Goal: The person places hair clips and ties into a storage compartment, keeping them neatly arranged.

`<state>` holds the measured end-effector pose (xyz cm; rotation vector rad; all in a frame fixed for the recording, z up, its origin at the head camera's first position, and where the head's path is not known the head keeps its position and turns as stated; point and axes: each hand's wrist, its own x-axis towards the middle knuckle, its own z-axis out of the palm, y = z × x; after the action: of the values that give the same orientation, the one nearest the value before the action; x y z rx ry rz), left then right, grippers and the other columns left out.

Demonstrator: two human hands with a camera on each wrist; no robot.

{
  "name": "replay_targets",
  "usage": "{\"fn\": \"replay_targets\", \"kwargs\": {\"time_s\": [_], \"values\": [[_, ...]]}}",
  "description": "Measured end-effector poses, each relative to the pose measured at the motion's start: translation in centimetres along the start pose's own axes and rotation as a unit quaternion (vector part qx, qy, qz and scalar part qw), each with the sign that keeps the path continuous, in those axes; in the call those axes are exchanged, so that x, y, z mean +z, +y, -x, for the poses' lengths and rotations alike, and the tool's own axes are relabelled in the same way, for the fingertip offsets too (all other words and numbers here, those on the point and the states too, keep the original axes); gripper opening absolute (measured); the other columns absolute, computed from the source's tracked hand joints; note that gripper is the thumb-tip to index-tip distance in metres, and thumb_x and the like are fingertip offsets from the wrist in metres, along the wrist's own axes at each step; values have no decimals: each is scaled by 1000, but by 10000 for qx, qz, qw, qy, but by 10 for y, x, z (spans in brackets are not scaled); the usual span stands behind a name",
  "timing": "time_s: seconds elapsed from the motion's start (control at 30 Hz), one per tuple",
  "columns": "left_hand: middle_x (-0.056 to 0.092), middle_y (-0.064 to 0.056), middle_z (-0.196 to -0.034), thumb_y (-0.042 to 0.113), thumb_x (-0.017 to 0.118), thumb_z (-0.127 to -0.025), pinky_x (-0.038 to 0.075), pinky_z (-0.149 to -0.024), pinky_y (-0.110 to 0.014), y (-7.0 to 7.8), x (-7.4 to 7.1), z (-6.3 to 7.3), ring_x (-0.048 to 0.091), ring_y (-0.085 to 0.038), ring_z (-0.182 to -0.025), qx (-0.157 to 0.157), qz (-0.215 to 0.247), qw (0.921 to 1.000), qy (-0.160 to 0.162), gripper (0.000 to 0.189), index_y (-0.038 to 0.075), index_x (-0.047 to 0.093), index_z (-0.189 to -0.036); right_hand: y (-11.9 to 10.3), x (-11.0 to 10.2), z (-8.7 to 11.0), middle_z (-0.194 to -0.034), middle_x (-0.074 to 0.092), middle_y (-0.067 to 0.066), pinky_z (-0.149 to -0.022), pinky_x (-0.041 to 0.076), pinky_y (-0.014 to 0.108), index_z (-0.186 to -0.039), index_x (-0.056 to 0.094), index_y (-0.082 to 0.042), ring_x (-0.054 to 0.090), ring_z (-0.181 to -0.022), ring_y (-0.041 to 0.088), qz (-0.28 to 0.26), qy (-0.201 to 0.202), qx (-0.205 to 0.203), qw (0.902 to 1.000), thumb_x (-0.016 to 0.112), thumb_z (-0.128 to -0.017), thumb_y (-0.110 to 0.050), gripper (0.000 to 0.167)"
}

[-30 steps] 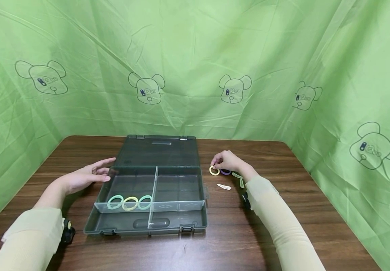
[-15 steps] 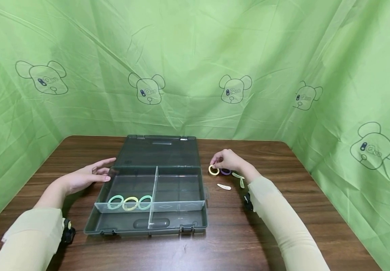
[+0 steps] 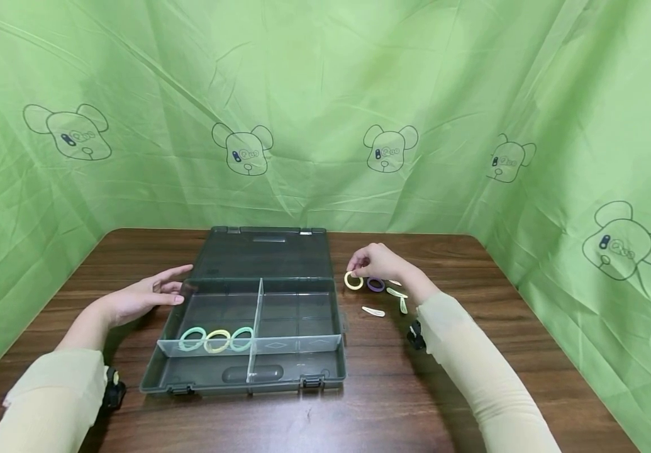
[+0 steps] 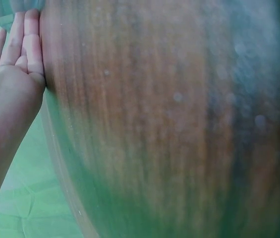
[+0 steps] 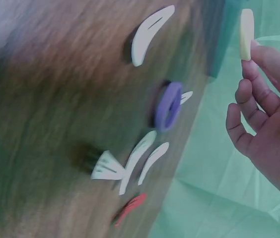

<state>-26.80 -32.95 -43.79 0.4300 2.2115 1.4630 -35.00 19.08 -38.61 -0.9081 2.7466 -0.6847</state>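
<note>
In the head view my right hand (image 3: pixel 380 260) pinches a yellow hair tie (image 3: pixel 346 280) between thumb and fingertips, just above the table right of the box. The right wrist view shows this yellow hair tie (image 5: pixel 246 34) edge-on, lifted off the wood. Below the hand lies a purple hair tie (image 3: pixel 376 290), with several pale hair clips (image 3: pixel 373 311) around it. My left hand (image 3: pixel 138 299) rests against the left side of a dark see-through box (image 3: pixel 158 385), fingers extended and thumb at its rim. Two green hair ties (image 3: pixel 193 328) and a yellow one lie in the box's left compartment.
The box's lid (image 3: pixel 263 255) lies folded back behind it. Clear dividers (image 3: pixel 297 343) split the box into compartments. A red hair clip (image 5: pixel 130 208) shows near the pale ones in the right wrist view. Green cloth (image 3: pixel 325 94) surrounds the table (image 3: pixel 302 421).
My right hand has risen slightly and moved left with the yellow hair tie, away from the purple one, showing more of it and the clips. My left hand stays at the box.
</note>
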Motion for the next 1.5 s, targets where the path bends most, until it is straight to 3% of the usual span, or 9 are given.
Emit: {"fn": "replay_targets", "kwargs": {"time_s": [0.1,0.27,0.33,0.53,0.63,0.83,1.1,1.2,1.5], "values": [[20,-29,-150,14,57,-93,36,-92,-22,0,0,0,37,1,-119,-19,-56,10000,7,76,13,9,-152,-9,-5,1,-71,64,-9,-67,45,26,-88,74,-16,57,-69,8,0,-22,-45,10000,73,-81,-16,6],[21,-28,-150,15,56,-94,32,-99,-38,1,-1,0,26,-29,-134,-51,-190,9998,11,76,14,9,-153,-25,-14,2,-71,65,-6,-64,45,26,-89,74,-12,56,-67,9,-116,-15,-109,9999,72,-82,-15,7],[21,-27,-150,15,56,-94,32,-100,-41,1,-1,-1,22,-35,-135,-47,-205,9998,13,76,14,9,-153,-30,-17,2,-71,66,-5,-64,45,25,-90,74,-10,56,-67,9,-184,-2,-108,9998,72,-82,-14,8],[22,-28,-149,14,57,-93,34,-96,-29,-1,-2,-2,38,-3,-121,-32,-148,9999,20,76,15,10,-153,-48,-27,1,-74,68,-2,-67,46,27,-89,73,-11,58,-68,9,-281,65,-63,9996,72,-82,-14,7],[22,-28,-149,14,57,-93,34,-94,-25,-1,-2,-1,38,4,-116,-16,-105,9999,23,76,14,10,-153,-56,-30,0,-72,67,-4,-68,45,28,-88,73,-13,57,-67,9,-243,147,-88,9996,72,-82,-15,6],[24,-29,-148,14,57,-93,34,-94,-26,0,-2,-1,37,0,-118,-21,-123,9999,53,75,14,11,-152,-71,-37,-4,-72,67,-5,-66,45,25,-88,73,-13,57,-66,8,-120,220,-251,9994,72,-81,-16,7],[20,-29,-149,16,57,-94,23,-105,-55,0,-1,0,19,-38,-136,-119,-121,9998,36,77,15,8,-153,-97,-46,-10,-72,67,-5,-67,46,25,-87,74,-14,58,-67,9,-58,315,-454,9985,73,-80,-17,7],[20,-29,-149,16,57,-93,18,-105,-60,0,0,0,15,-41,-137,-141,-39,9999,26,77,15,8,-153,-107,-47,-12,-72,66,-6,-68,47,25,-87,74,-15,59,-69,8,-135,308,-510,9981,73,-80,-17,7],[21,-31,-149,17,57,-93,23,-103,-55,0,0,0,18,-40,-136,-113,-195,9997,9,76,15,8,-152,-136,-48,-20,-73,67,-6,-69,46,23,-87,74,-14,59,-70,7,-286,287,-796,9960,72,-81,-17,7]]}}
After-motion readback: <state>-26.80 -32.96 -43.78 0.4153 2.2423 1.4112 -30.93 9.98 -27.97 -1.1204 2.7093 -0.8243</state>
